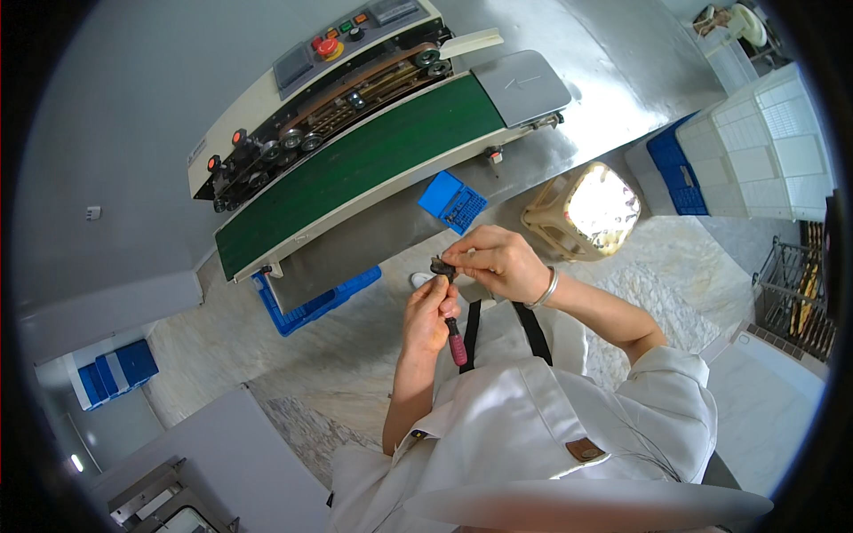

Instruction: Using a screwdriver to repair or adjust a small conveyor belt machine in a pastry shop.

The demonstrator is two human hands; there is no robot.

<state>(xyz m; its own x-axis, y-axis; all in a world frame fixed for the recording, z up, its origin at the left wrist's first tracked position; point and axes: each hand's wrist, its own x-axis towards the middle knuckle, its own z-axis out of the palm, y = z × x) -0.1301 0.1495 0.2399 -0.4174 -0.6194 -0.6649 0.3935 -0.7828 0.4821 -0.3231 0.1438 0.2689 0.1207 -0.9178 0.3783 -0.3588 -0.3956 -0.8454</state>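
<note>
My left hand [430, 311] is closed round a tool with a pink handle [458, 348] and a dark upper section, the handle hanging below my fingers. My right hand [498, 262] pinches a small dark part [440, 266] at the top of the tool, just above my left thumb. Whether that part is separate from the tool I cannot tell. Beyond my hands, an open blue case with small pieces in it [460, 210] lies on the steel table [622, 98] beside the machine.
A conveyor machine with a green belt [355, 178], rollers and control buttons stands ahead. A blue crate [298, 320] sits below it. A beige stool [546, 218], stacked white crates [755, 147] and a wire rack [786, 293] are at the right. Blue bins [120, 369] stand at the left.
</note>
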